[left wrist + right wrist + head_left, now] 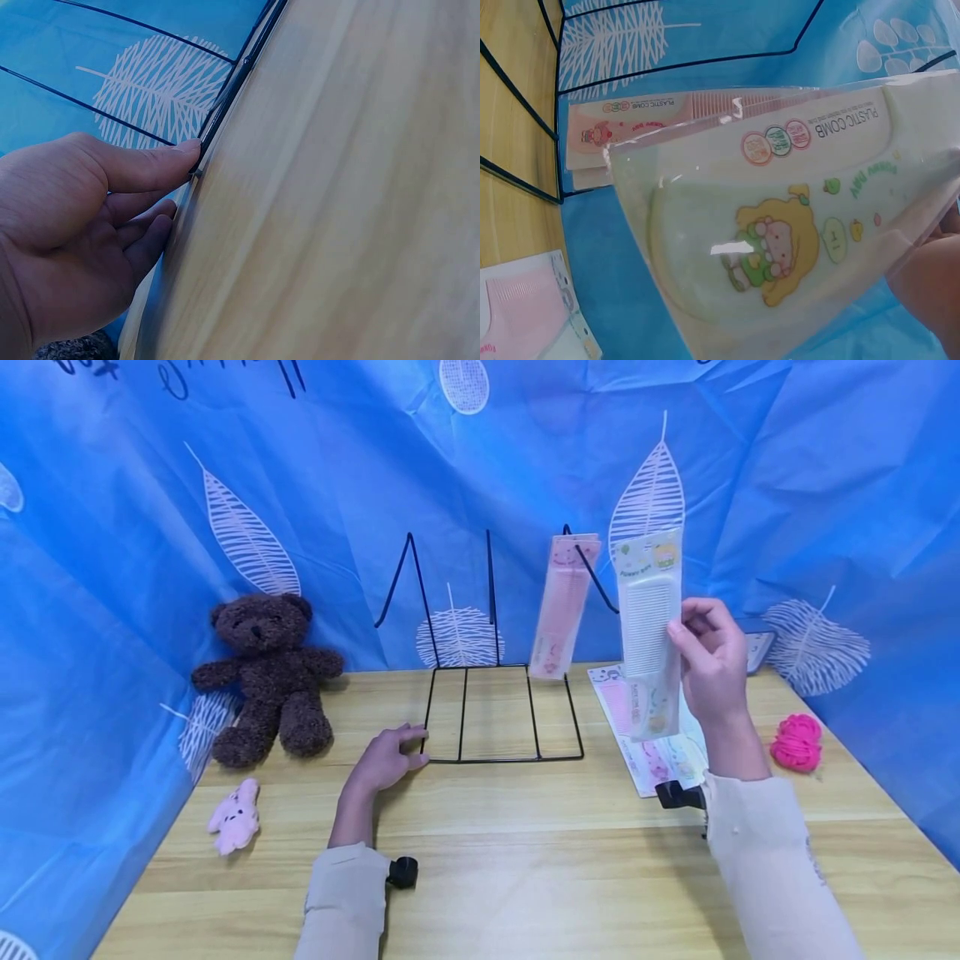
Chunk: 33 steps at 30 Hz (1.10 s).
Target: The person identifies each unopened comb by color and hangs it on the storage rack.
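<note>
My right hand [712,656] pinches a pale green comb in a clear packet [651,635] by its right edge. The packet hangs upright above the table, to the right of a black wire rack [498,761]. In the right wrist view, the packet's printed cartoon girl and the words "plastic comb" face the camera. At the rack's front left corner, the thumb and fingers of my left hand [386,758] hold the base wire. Pink packaged combs [564,606] hang from the rack's right hook.
More packaged combs [626,718] lie on the table right of the rack. A pink yarn bundle [797,743] sits farther right. A brown teddy bear [266,668] leans at the back left, with a small pink plush [236,818] before it. Blue cloth [525,435] hangs behind.
</note>
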Motion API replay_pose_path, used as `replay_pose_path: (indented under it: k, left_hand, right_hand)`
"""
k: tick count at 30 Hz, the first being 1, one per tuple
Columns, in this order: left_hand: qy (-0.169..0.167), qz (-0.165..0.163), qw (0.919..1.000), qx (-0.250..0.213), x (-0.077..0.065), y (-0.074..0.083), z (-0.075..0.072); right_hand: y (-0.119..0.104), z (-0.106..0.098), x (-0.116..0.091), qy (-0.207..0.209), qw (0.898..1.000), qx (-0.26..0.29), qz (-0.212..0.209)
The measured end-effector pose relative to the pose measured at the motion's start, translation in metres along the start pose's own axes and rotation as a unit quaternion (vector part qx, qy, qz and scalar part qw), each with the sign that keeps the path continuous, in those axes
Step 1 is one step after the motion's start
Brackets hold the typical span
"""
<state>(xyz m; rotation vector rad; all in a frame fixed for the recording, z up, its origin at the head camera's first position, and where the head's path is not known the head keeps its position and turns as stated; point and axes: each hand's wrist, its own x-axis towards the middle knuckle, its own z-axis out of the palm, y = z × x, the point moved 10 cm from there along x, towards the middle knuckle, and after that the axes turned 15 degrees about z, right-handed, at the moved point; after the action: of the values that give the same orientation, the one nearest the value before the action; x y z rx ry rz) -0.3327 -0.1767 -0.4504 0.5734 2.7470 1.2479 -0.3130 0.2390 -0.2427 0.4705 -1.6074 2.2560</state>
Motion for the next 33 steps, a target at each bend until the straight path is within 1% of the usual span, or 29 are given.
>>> replay_pose_path:
  k: [5,8,13,18,21,25,33]
  left_hand:
    - [-0.001,0.002,1.0,0.001,0.0,0.001,0.0]
    - [-0.001,0.001,1.0,0.001,0.0,0.001,0.001]
    - [0.0,0.001,1.0,0.0,0.0,0.0,0.0]
    - [0.001,0.003,1.0,0.001,0.0,-0.001,0.0]
    - [0.001,0.002,1.0,-0.001,0.0,-0.001,0.0]
    - [0.0,0.004,1.0,0.0,0.0,-0.001,0.001]
    - [0.002,0.0,1.0,-0.001,0.0,0.0,0.001]
  right_hand:
    - [-0.007,0.006,-0.003,0.012,1.0,-0.008,-0.02]
    - [-0.011,0.008,-0.006,0.014,0.999,0.003,-0.035]
    - [-0.02,0.009,-0.011,0.028,0.997,0.015,-0.068]
    - [-0.025,0.022,-0.015,0.016,0.996,0.001,-0.087]
    - [-0.022,0.031,-0.018,0.006,0.996,-0.018,-0.089]
    - [-0.013,0.041,-0.023,-0.007,0.996,-0.041,-0.08]
    - [-0.001,0.054,-0.026,-0.031,0.994,-0.076,-0.07]
